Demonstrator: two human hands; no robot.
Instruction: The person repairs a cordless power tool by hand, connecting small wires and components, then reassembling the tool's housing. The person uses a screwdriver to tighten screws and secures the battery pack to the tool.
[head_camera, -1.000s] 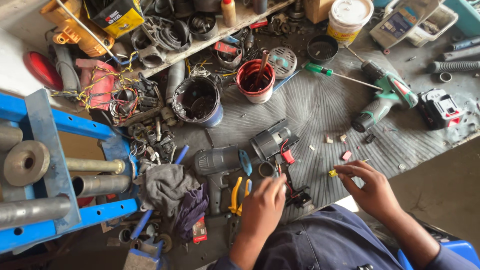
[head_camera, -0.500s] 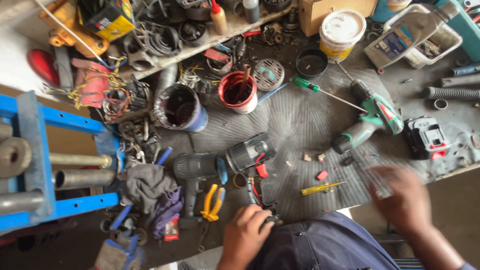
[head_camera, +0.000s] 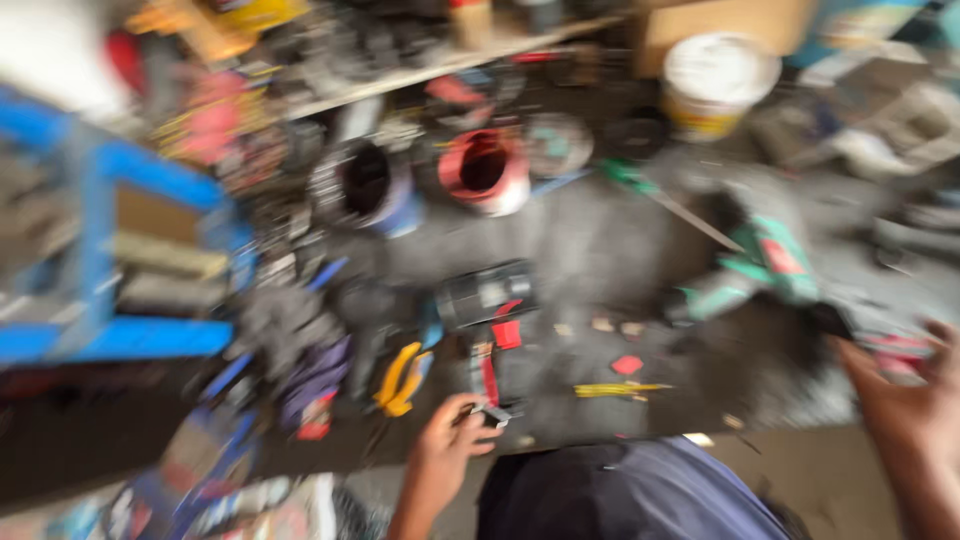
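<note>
Right hand (head_camera: 915, 400) has swung out to the right since 1.0 s ago: then it lay just right of the yellow screwdriver (head_camera: 620, 389), now it is well clear of it, fingers spread, near the green drill (head_camera: 760, 265). Left hand (head_camera: 447, 450) has dropped from beside the dismantled power tool (head_camera: 485, 295) to that tool's lower end, fingertips on a small metal part (head_camera: 492, 412). View is now motion-blurred.

Bare left hand (head_camera: 445, 450) and right hand (head_camera: 905, 400), no gloves or rings visible; dark navy clothing (head_camera: 620, 495) covers the body below.
</note>
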